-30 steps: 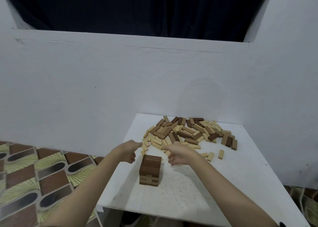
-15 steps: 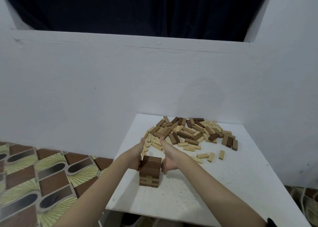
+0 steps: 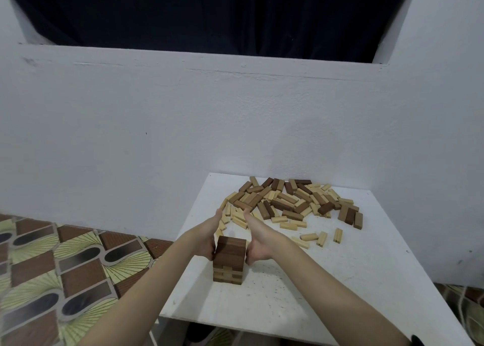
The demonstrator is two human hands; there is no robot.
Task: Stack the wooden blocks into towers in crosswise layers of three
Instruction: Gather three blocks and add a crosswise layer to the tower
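left hand [image 3: 208,237] and right hand [image 3: 258,237] press flat against opposite sides of the tower [image 3: 230,260] on the white table [image 3: 340,280], fingers [image 3: 218,214] straight and held together, thumbs up, with the heap of loose blocks [image 3: 290,201] just beyond the fingertips.

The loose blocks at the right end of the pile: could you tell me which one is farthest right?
The dark brown block at the pile's right edge, with a darker block and a lighter brown one close on its left.
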